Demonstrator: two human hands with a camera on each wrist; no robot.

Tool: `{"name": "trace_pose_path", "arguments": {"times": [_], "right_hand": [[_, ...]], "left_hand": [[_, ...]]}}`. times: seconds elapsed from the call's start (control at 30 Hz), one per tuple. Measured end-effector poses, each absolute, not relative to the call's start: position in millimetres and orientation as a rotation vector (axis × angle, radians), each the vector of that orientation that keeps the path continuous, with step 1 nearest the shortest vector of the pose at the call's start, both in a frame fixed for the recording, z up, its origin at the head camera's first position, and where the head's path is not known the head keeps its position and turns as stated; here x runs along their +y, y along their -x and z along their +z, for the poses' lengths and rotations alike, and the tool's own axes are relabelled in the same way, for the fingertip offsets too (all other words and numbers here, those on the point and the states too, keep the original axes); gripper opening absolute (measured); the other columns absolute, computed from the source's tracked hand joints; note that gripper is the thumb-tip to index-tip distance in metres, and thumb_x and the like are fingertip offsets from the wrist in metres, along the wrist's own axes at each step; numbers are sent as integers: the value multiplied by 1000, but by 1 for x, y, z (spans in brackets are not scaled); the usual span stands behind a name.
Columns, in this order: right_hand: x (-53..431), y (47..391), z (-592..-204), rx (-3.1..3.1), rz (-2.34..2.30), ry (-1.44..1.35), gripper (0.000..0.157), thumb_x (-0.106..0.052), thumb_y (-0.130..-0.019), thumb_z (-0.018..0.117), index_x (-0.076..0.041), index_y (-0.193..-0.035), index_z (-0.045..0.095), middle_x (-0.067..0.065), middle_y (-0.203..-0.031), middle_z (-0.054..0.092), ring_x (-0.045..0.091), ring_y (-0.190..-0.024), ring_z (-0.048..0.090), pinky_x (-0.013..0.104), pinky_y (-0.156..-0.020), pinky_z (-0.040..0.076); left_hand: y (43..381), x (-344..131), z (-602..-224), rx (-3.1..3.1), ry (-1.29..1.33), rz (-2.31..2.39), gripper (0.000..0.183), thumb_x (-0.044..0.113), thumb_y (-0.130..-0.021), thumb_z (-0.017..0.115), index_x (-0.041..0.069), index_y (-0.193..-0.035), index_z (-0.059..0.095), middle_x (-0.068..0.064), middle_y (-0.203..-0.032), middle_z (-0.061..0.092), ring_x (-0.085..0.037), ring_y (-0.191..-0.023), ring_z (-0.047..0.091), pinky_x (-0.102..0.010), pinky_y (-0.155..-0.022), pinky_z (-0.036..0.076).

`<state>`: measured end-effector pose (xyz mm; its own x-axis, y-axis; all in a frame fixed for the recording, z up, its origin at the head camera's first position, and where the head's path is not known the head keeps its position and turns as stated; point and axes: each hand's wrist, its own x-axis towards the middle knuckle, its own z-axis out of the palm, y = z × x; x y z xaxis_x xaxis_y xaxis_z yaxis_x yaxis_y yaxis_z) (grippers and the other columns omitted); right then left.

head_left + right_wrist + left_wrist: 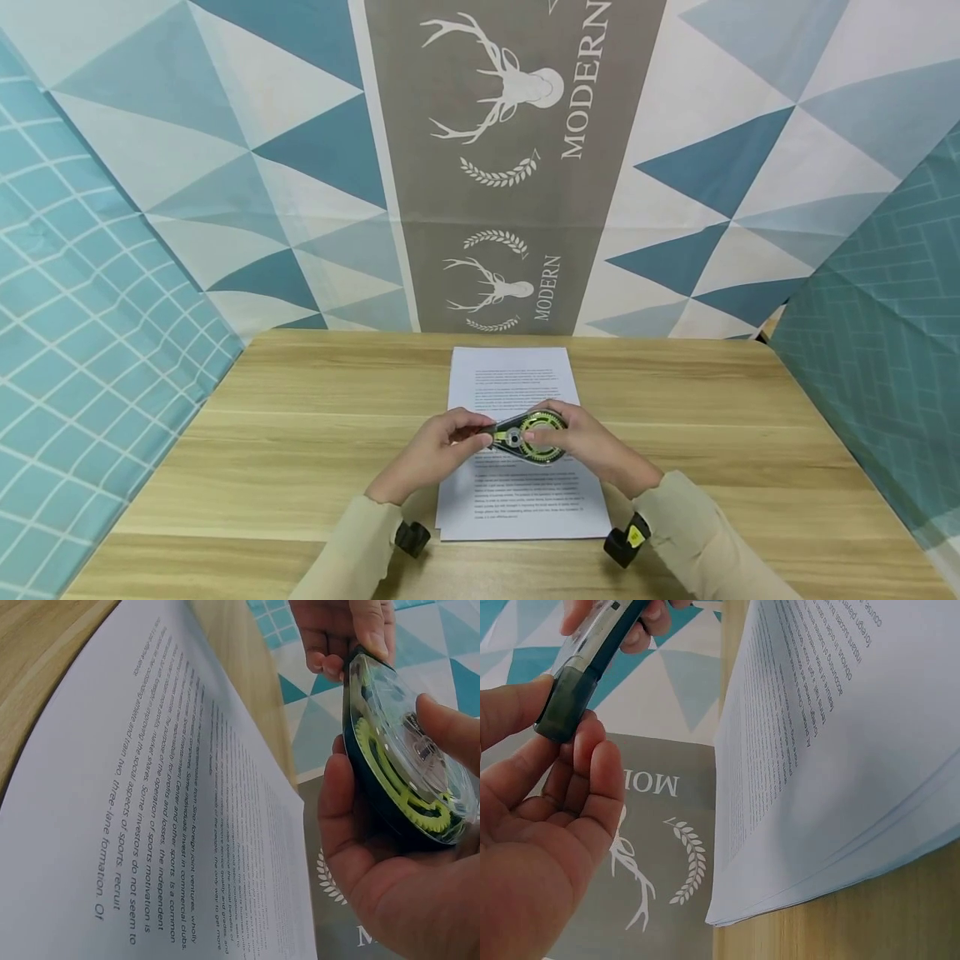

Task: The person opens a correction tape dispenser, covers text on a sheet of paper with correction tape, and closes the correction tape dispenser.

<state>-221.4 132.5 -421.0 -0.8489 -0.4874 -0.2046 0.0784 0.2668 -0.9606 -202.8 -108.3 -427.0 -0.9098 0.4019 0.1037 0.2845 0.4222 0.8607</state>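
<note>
A patterned cloth (487, 204) fills the back, blue and white triangles on either side of a grey-brown band printed with deer heads, leafy sprigs and the word MODERN. Blue cloths stand at both sides, the left one (90, 292) with a white grid, the right one (885, 317) with a brick-like pattern. In front of them is the wood-grain table (247, 483). On it, near the middle and reaching almost to the far edge, lies a stack of paper (525, 504), its sheets slightly out of line and the top one printed with paragraphs of text. Two pale sleeves, left (348, 546) and right (705, 533), come in from the near side. The left hand (431, 450) pinches the narrow end of a correction tape (532, 451) between thumb and fingers. The right hand (600, 443) grips the round end, its thumb on the clear face and its fingers curled behind. The tape is held raised over the paper, its narrow end towards the left hand. A black device sits at each wrist, the right one (627, 542) bearing a yellow label. Inside the tape's clear case shows a yellow-green gear (431, 823).
</note>
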Motion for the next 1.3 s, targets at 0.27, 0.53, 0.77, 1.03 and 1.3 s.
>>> {"name": "trace_pose_path", "arguments": {"times": [0.27, 0.53, 0.77, 1.03, 1.3], "right_hand": [[132, 219, -416, 2096, -1622, 323, 44, -32, -87, 65, -3, -118, 53, 8, -104, 63, 16, -89, 58, 28, -81, 44], [133, 219, -417, 2077, -1641, 333, 44, -30, -87, 65, -2, -119, 53, 7, -103, 64, 15, -87, 58, 27, -81, 45], [141, 224, -421, 2031, -1714, 285, 41, -29, -87, 65, -3, -115, 51, 1, -97, 62, 13, -84, 59, 29, -76, 48], [150, 221, -419, 1976, -1753, 294, 43, -24, -89, 63, 2, -118, 48, 1, -99, 62, 11, -85, 60, 27, -74, 51], [157, 221, -423, 1975, -1765, 256, 46, -23, -89, 63, 5, -120, 46, 1, -97, 62, 11, -83, 61, 28, -71, 53]], "left_hand": [[196, -104, -412, 2533, -501, 1546, 24, 14, -90, 61, 1, -110, 65, -9, -98, 66, -10, -78, 54, -18, -66, 45], [190, -103, -403, 2512, -470, 1572, 23, 13, -90, 61, 0, -108, 64, -11, -96, 67, -11, -79, 56, -17, -67, 46], [206, -120, -428, 2549, -446, 1596, 26, 20, -88, 64, 4, -109, 64, -7, -96, 67, -12, -78, 55, -19, -65, 47], [210, -132, -432, 2558, -338, 1581, 23, 21, -86, 67, 9, -106, 66, -3, -98, 67, -12, -81, 58, -20, -68, 49], [210, -152, -433, 2595, -221, 1552, 26, 23, -86, 67, 8, -107, 66, -4, -97, 68, -12, -81, 59, -22, -67, 49]]}}
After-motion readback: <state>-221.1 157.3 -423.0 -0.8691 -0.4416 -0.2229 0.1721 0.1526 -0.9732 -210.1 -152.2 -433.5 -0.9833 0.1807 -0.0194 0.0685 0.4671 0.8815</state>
